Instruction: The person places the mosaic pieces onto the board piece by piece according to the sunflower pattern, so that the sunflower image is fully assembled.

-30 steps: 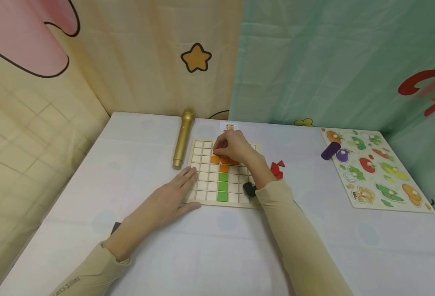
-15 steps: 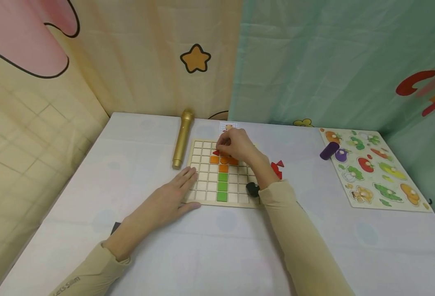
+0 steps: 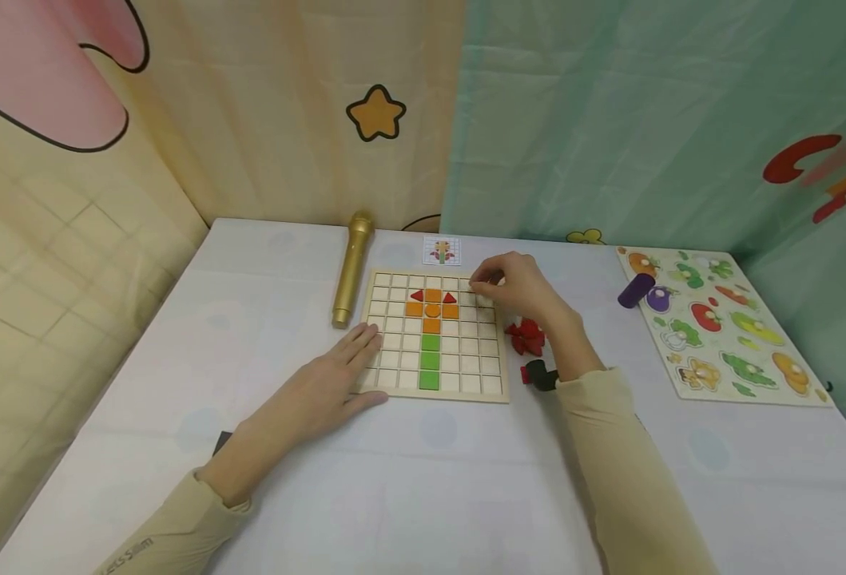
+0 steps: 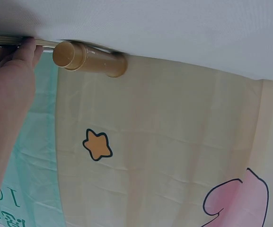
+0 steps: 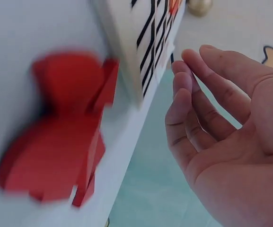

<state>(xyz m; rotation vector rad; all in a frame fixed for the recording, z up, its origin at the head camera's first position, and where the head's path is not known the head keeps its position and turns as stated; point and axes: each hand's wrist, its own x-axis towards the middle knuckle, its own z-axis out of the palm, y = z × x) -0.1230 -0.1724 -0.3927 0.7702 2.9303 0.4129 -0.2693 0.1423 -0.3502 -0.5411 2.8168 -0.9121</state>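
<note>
A light wooden grid board (image 3: 470, 363) lies on the table in the head view. On it a column of green squares (image 3: 430, 359) leads up to orange squares (image 3: 431, 326) around an orange round piece (image 3: 433, 311). Two red triangles (image 3: 417, 295) sit on either side of the top orange square. My left hand (image 3: 322, 391) rests flat on the board's left edge, fingers straight. Over the upper right cells hovers my right hand (image 3: 516, 283), fingers loosely bent. The right wrist view shows nothing in that hand (image 5: 221, 113). Several red pieces (image 3: 526, 336) are piled right of the board.
A small pattern card (image 3: 441, 251) lies behind the board. A gold microphone (image 3: 353, 271) lies to its left, and also shows in the left wrist view. At the far right, a purple cylinder (image 3: 636, 291) rests on a vegetable puzzle board (image 3: 689, 319). Curtains hang behind the table.
My right hand has moved right, off the orange pieces, uncovering the two red triangles, the card and the red pile. My left hand stays at the board's edge.
</note>
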